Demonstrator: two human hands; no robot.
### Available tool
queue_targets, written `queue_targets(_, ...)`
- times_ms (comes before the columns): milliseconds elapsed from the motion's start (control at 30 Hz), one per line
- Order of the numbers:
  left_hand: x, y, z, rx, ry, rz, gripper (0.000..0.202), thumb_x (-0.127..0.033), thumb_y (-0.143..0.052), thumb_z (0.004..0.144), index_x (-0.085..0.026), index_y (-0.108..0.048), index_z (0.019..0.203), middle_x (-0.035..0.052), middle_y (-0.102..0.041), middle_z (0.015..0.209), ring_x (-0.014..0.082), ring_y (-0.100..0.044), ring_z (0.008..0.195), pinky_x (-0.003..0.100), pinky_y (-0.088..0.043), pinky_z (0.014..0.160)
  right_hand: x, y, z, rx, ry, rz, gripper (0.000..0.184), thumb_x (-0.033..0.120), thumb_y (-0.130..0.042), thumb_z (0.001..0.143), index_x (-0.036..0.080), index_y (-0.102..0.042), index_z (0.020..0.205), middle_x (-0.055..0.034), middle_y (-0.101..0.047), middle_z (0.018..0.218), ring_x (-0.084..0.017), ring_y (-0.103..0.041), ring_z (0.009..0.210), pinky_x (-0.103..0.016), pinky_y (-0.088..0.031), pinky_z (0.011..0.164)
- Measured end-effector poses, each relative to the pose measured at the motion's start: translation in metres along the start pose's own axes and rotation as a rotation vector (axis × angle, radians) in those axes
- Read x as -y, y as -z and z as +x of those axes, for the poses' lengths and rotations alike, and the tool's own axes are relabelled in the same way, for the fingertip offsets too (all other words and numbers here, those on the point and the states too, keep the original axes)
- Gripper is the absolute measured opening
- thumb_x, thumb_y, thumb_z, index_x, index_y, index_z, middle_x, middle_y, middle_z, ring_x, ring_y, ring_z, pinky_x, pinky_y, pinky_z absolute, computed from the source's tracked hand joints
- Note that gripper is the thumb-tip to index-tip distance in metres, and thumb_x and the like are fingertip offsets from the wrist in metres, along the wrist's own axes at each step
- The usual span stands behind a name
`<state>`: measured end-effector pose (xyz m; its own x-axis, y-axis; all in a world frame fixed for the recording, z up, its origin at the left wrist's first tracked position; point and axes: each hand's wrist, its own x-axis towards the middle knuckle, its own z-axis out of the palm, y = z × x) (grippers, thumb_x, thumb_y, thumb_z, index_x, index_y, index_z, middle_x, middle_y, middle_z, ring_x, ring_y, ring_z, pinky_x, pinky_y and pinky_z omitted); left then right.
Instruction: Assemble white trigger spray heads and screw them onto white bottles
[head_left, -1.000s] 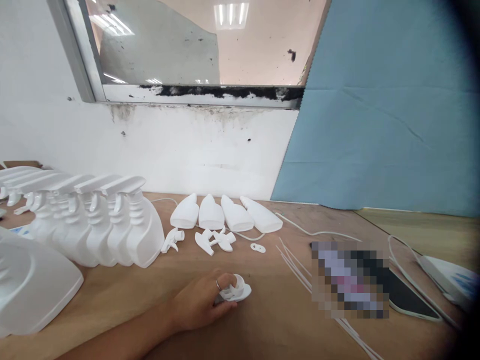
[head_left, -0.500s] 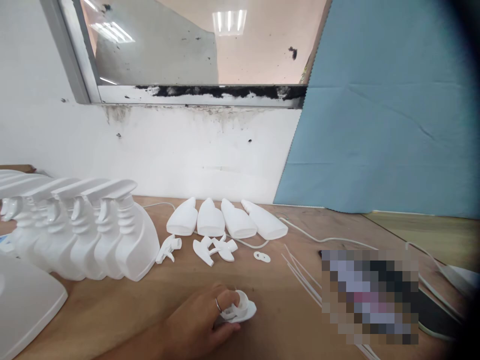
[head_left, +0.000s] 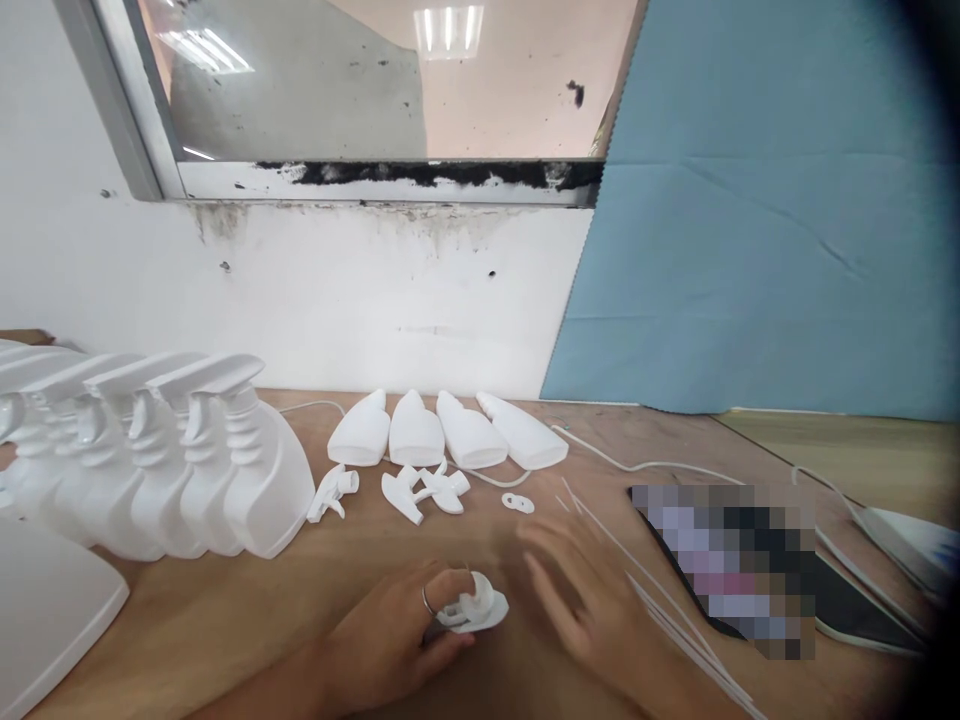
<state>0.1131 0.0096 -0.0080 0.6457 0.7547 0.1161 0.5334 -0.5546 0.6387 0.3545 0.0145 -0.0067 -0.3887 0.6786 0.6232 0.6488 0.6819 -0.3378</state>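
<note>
White plastic piece (head_left: 489, 612), one: a ring-shaped collar standing on a flat, pointed plate, located low and near the middle of the brown table (head_left: 247, 625). Left hand (head_left: 397, 625), wearing a ring: grasping that piece, with the thumb along its near side and the forefinger at the collar. Right hand (head_left: 600, 605), blurred: free of any visible object, fingers extended and thumb spread, positioned just right of the piece and beside thin white tubes (head_left: 694, 645). Beyond the hands: one small flat part (head_left: 517, 502) with rounded ends; a single trigger part (head_left: 334, 493); a pair of trigger parts (head_left: 448, 490) touching each other. Behind these: four tapered white bottles (head_left: 416, 430), side by side, broad ends nearest. Far left: a close row of white bottles with trigger heads (head_left: 266, 490). Right: a dark slab (head_left: 855, 605), partly obscured by pixelation.
</note>
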Motion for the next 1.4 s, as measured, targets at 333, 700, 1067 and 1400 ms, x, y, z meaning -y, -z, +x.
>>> queue_targets(333,-0.004,0.005,-0.001,0.006,0.052,-0.085,0.051,-0.027,-0.057,0.084,-0.036,-0.037,0.130,-0.0010,-0.055,0.122,0.0190,-0.054,0.106,0.030,-0.041,0.093,-0.081,0.018,0.001,0.275,-0.476,-0.441,0.017,0.032,-0.046,0.083,0.019,-0.057,0.085,-0.0103,-0.063,0.088,-0.027,-0.059,0.085,-0.035,-0.042,0.069)
queue_targets(700,-0.002,0.003,-0.001,-0.010,0.023,-0.069,0.053,-0.025,-0.057,0.083,-0.036,-0.036,0.130,-0.0003,-0.055,0.119,0.0184,-0.055,0.103,0.031,-0.042,0.091,-0.080,0.016,0.006,0.188,-0.388,-0.413,0.018,0.026,-0.040,0.086,0.019,-0.056,0.082,-0.0096,-0.065,0.086,-0.025,-0.060,0.081,-0.035,-0.043,0.072)
queue_targets(1067,-0.003,0.003,-0.002,-0.015,0.016,-0.087,0.053,-0.024,-0.056,0.084,-0.036,-0.035,0.131,-0.0009,-0.054,0.120,0.0180,-0.053,0.106,0.030,-0.041,0.093,-0.087,0.019,0.004,0.284,-0.451,-0.495,0.019,0.023,-0.043,0.084,0.020,-0.057,0.071,-0.0071,-0.066,0.078,-0.025,-0.061,0.075,-0.033,-0.040,0.067)
queue_targets(1400,-0.005,0.006,-0.001,0.008,0.034,-0.063,0.052,-0.026,-0.056,0.084,-0.036,-0.035,0.131,0.0007,-0.055,0.118,0.0191,-0.054,0.102,0.032,-0.042,0.090,-0.060,0.045,0.018,-0.177,-0.528,0.032,0.028,0.037,-0.050,0.083,0.023,-0.061,0.105,-0.0042,-0.065,0.081,-0.019,-0.057,0.067,-0.029,-0.042,0.061)
